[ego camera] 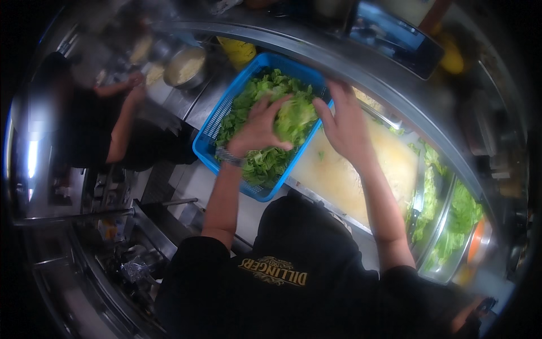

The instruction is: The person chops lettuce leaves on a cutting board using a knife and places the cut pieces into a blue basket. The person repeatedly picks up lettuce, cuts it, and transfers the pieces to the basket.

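A blue plastic basket [205, 134] with slotted sides holds a heap of cut green leafy lettuce [271, 163]. My left hand [259, 127] is over the heap with its fingers spread, a metal-band watch on the wrist. Beside it, a paler clump of lettuce [296, 118] is blurred; whether it is in motion or resting on the heap I cannot tell. At the basket's right rim is my right hand [348, 127], fingers apart and nothing seen in it. Under my right forearm lies a pale cutting board [330, 169] with small green scraps.
A knife [417, 207] and lettuce leaves [431, 186] lie right of the board, near a clear container of lettuce [451, 224]. A metal shelf edge [305, 48] spans the far side, with a screen device [394, 38] above. Another person [84, 110] works at left near a metal bowl [185, 68].
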`<state>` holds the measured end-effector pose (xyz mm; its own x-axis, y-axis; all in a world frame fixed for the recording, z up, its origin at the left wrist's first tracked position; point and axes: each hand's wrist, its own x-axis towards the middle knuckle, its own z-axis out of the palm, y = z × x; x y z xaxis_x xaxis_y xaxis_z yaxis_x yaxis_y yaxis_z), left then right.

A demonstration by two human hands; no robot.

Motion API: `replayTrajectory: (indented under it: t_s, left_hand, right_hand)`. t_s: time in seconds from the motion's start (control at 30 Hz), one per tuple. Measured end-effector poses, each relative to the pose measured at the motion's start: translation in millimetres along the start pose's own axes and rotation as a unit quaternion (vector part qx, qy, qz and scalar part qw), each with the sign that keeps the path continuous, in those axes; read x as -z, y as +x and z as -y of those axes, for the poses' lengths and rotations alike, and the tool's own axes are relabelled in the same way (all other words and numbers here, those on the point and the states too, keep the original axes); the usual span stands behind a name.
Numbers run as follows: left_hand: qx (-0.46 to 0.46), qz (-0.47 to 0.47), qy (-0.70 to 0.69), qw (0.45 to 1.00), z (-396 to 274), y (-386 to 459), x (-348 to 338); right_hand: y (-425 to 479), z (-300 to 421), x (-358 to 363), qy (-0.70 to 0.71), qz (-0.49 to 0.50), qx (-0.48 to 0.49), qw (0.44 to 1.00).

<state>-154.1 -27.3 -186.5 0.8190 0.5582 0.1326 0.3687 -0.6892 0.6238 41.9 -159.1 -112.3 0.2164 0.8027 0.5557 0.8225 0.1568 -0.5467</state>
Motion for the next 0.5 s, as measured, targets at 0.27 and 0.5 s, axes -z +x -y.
replayTrajectory:
  t_s: [0.27, 0.5]
  left_hand:
    - [0.144, -0.084, -0.013, 0.986, 111, -11, -38]
    - [0.054, 0.236, 0.107, 0.964, 31, -13, -36]
  right_hand:
    - [-17, 52, 107, -0.059, -0.032, 0.107, 0.992]
    - [1, 28, 150, -0.199, -0.128, 0.018, 0.971]
